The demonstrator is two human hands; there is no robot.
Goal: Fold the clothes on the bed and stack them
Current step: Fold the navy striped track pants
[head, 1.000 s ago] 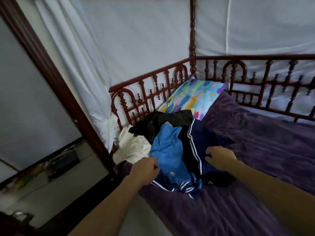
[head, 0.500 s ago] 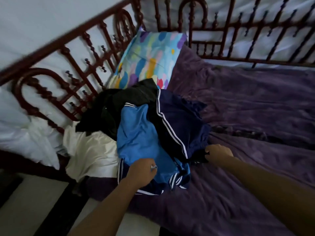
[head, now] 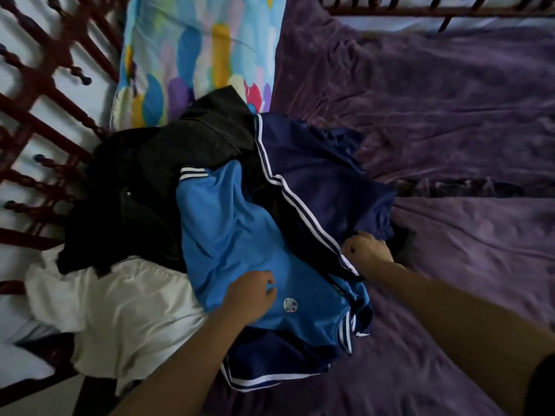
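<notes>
A heap of clothes lies at the near left of the bed. On top is a bright blue sports top (head: 234, 235) with white stripes and a round badge. A navy garment (head: 318, 181) with white stripes lies to its right, a black garment (head: 168, 163) behind it, and a white garment (head: 120, 307) at the left edge. My left hand (head: 250, 295) grips the blue top near the badge. My right hand (head: 366, 249) is a fist gripping the navy garment's edge.
The purple bedspread (head: 450, 115) stretches to the right, wrinkled. A colourful pillow (head: 195, 55) leans at the head of the bed. A dark red wooden spindle rail (head: 45, 100) runs along the left side and the back.
The view has dropped and closed in on the heap. My left hand has shifted up onto the blue top, and my right hand has closed into a fist on the navy cloth.
</notes>
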